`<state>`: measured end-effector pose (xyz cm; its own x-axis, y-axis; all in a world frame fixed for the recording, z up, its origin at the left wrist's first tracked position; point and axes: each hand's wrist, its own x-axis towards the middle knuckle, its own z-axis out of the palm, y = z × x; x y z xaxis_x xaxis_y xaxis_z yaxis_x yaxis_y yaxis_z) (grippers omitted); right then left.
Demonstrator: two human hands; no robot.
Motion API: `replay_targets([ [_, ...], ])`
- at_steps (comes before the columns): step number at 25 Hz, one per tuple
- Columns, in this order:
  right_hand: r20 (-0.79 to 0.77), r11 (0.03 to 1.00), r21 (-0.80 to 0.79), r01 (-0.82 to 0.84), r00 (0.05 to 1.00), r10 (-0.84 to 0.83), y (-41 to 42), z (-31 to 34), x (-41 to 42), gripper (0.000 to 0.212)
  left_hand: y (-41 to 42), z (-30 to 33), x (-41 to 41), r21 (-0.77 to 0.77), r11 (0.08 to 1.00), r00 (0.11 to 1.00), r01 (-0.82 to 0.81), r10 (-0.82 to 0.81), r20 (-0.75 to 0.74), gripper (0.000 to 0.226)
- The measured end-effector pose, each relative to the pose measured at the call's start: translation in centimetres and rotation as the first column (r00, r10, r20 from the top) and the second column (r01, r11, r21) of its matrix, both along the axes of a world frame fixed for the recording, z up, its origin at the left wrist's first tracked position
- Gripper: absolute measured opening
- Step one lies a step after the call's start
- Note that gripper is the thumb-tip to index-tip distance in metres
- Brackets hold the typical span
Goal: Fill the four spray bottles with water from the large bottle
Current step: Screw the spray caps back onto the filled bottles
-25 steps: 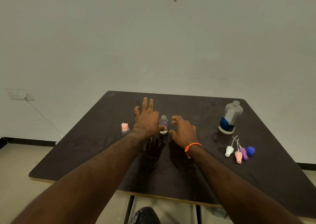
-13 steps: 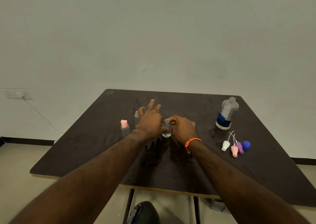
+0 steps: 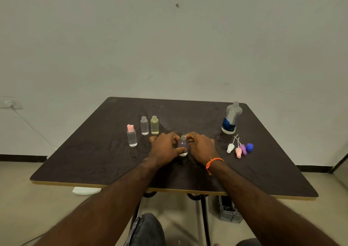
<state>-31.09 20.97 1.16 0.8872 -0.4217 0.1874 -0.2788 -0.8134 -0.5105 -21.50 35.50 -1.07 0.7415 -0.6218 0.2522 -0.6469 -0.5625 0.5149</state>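
I see the dark counter [image 3: 98, 163] with bare room along its near edge and toward its left corners; the large bottle [image 3: 231, 118] stands uncapped near the far right corner, with loose spray caps [image 3: 240, 149] just in front of it. Three small bottles [image 3: 144, 131] stand left of centre, well clear of the edges. My left hand [image 3: 165, 148] and right hand [image 3: 201, 148] reach in side by side, fingers curled round the purple spray bottle [image 3: 183, 145], upright at the counter's middle.
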Motion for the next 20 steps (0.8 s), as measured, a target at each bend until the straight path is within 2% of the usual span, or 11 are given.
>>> replay_targets([
  [3, -0.019, 0.997, -0.08, -0.013, 1.0, 0.011, -1.2, -0.1, -0.6, 0.037, 0.2, -0.6, 0.5, -0.033, 0.999, 1.0, 0.014, -0.014, 0.007, 0.065],
  [5, -0.095, 0.973, -0.228, 0.042, 0.993, -0.065, -3.4, 0.3, -1.4, 0.036, 0.3, -0.5, 0.5, -0.01, 1.0, 1.0, 0.013, -0.013, 0.028, 0.06],
  [8, -0.223, 0.852, -0.513, 0.101, 0.943, -0.246, -7.6, 1.0, -3.1, 0.027, 0.4, -0.2, 0.0, -0.018, 1.0, 0.999, 0.01, -0.009, 0.032, 0.054],
  [10, -0.282, 0.793, -0.6, 0.104, 0.901, -0.331, -9.6, 1.2, -4.0, 0.027, 0.5, -0.5, -0.2, -0.04, 0.999, 0.999, 0.015, -0.014, 0.03, 0.052],
  [14, -0.434, 0.803, -0.595, 0.049, 0.821, -0.372, -10.8, 0.9, -4.5, 0.031, 0.5, -0.7, -0.2, -0.06, 0.998, 1.0, 0.026, -0.026, 0.008, 0.052],
  [20, -0.37, 0.808, -0.59, 0.012, 0.885, -0.283, -10.1, 0.3, -4.5, 0.031, 0.6, -0.7, -0.4, -0.067, 0.997, 0.999, 0.03, -0.029, 0.013, 0.052],
])
